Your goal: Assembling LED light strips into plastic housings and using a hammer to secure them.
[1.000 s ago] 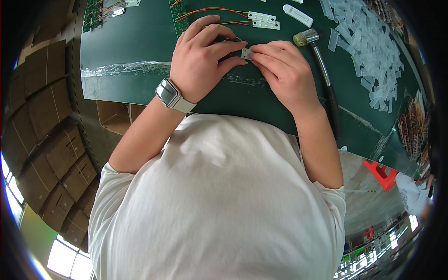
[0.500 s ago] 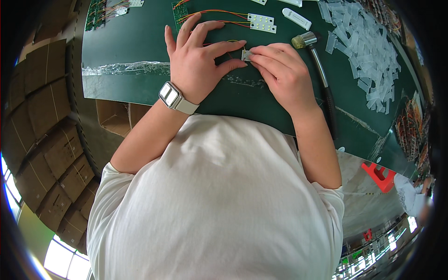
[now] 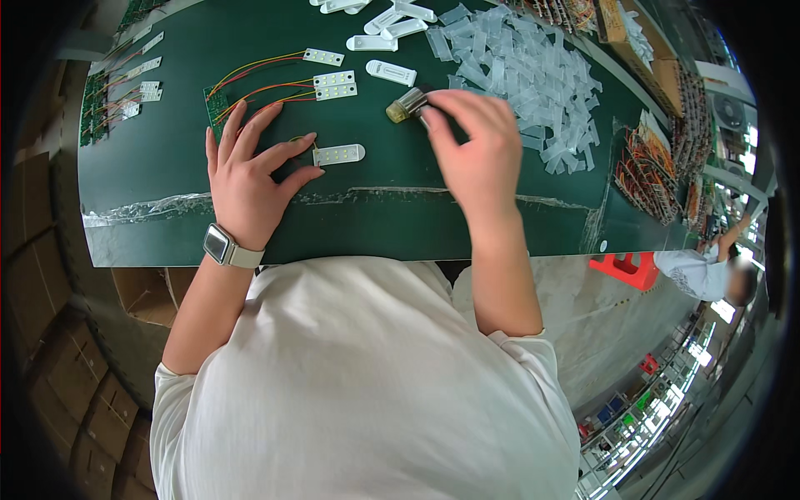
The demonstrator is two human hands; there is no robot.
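Note:
A small white LED board sits in a white rounded housing (image 3: 352,154) on the table. My left hand (image 3: 250,179) rests beside its left end, fingers spread; thumb and index tips lie on either side of that end, and a thin wire shows by the index finger. My right hand (image 3: 483,146) has its fingers closed on a hammer (image 3: 406,106) just behind the yellowish, metal-banded head. The hammer's handle is hidden under the hand and forearm. Beyond my left fingers, red and yellow wires run from a green circuit board (image 3: 217,107) to several LED strips (image 3: 335,85).
A white housing (image 3: 391,72) lies beyond the hammer, with more at the far edge. Clear plastic pieces (image 3: 533,92) are heaped at the right, near bundled wired parts (image 3: 646,179). Wired boards (image 3: 93,108) lie far left. A red stool (image 3: 625,270) and another person (image 3: 700,273) are at right.
My right hand has left the LED piece and moved right onto the hammer. My left hand stays by the piece, now uncovered. The whole view has shifted, showing more table on the right.

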